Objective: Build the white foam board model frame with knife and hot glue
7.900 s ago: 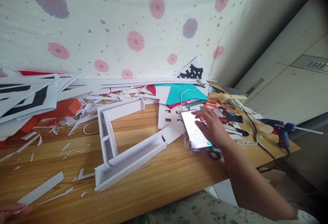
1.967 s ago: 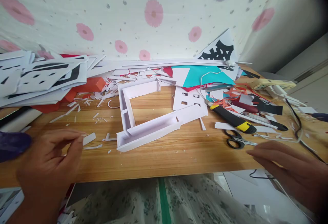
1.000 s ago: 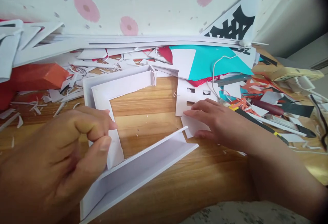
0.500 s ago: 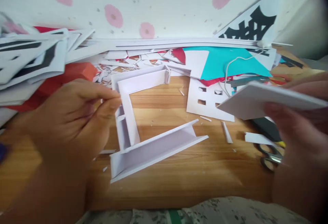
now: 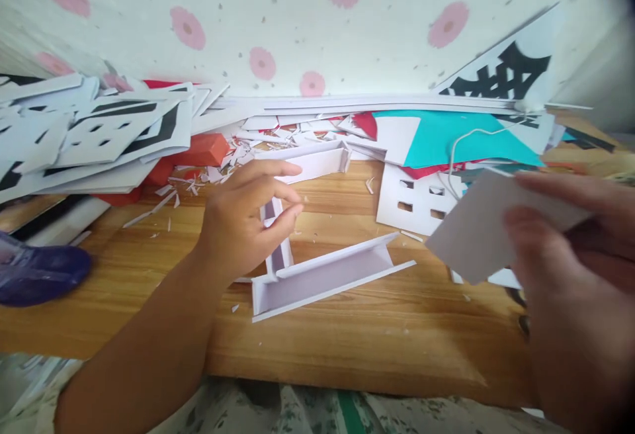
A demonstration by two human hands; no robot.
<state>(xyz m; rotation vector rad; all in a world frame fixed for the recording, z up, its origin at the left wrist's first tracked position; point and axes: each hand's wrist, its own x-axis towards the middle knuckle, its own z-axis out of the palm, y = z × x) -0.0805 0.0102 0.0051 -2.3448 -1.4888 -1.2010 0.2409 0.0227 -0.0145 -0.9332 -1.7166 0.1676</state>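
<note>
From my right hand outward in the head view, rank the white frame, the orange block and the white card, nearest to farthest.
From the right hand:
1. White card: held in that hand.
2. White frame: on the table, mid-view.
3. Orange block: farther left, beside the stacked sheets.

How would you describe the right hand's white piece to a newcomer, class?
On the wooden table, find the turquoise sheet, back right. In front, the right hand grips a flat white piece. Unlike the white card with rectangular holes behind it, this piece looks plain and is held up.
</note>
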